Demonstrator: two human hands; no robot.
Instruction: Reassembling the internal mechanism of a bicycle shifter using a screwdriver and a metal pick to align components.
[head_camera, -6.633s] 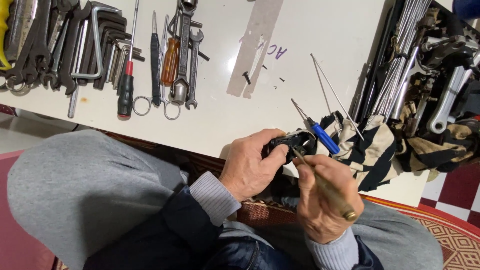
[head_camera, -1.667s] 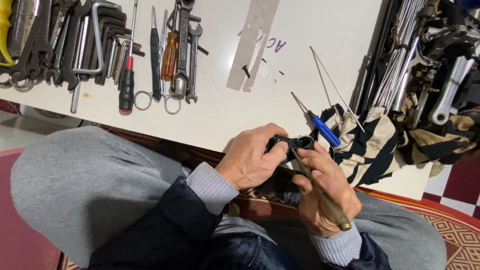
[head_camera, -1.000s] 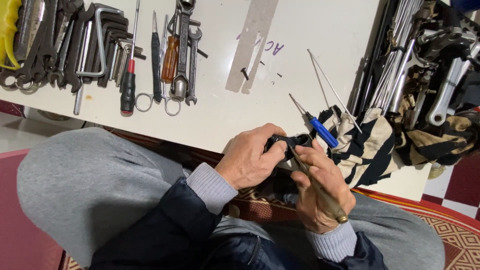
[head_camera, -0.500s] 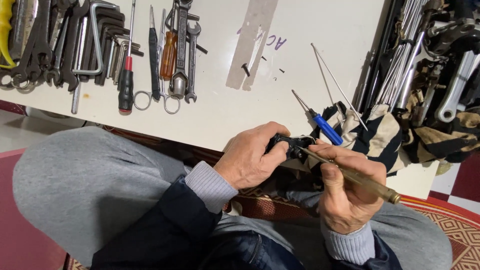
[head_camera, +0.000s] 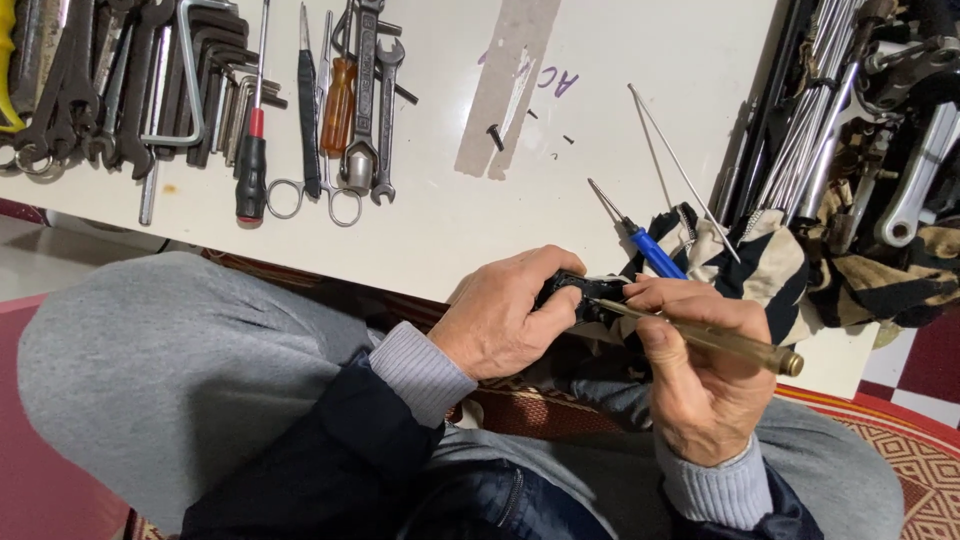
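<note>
My left hand (head_camera: 510, 320) grips a small black part (head_camera: 585, 292) just below the front edge of the white table (head_camera: 450, 230). My right hand (head_camera: 700, 370) holds a screwdriver with a yellowish translucent handle (head_camera: 725, 342); its tip rests against the black part. The handle points right and slightly down. Both hands are over my lap, above grey trousers.
A blue-handled screwdriver (head_camera: 650, 250) and thin metal rods (head_camera: 680, 170) lie on the table beside a striped cloth (head_camera: 760, 260). At the far left lie spanners, hex keys (head_camera: 200, 80), a red-and-black screwdriver (head_camera: 252, 160) and scissors. Metal bicycle parts (head_camera: 900, 150) are piled at the right.
My right hand has swung the yellowish screwdriver from pointing down toward my lap to lying nearly level, handle out to the right. The left hand keeps its grip on the black part.
</note>
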